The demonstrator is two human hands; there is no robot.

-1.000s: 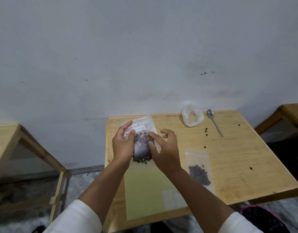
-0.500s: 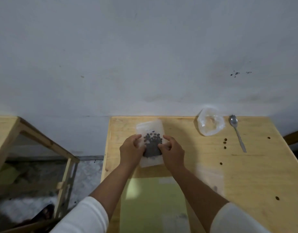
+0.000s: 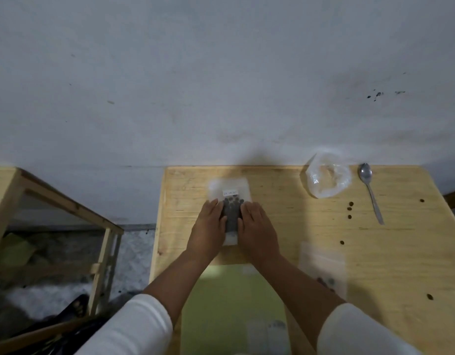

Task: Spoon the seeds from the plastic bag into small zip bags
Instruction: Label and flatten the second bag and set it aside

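A small zip bag (image 3: 230, 194) with dark seeds and a white label lies flat on the wooden table (image 3: 298, 226). My left hand (image 3: 208, 226) and my right hand (image 3: 257, 228) press down on its two sides, fingers flat and together. At the table's back right sits the crumpled clear plastic bag (image 3: 327, 176), with a metal spoon (image 3: 370, 190) to its right. Another small zip bag (image 3: 324, 267) with a few seeds lies to the right of my right forearm, blurred.
Loose seeds (image 3: 349, 208) are scattered on the right half of the table. A pale green sheet (image 3: 231, 303) lies at the near edge between my arms. A second wooden table (image 3: 16, 185) stands to the left, and a wall rises right behind.
The seed-filled zip bag went from being held up in both hands to lying flat on the table, farther back. Both hands now press on it. The view tilted down and shifted left.
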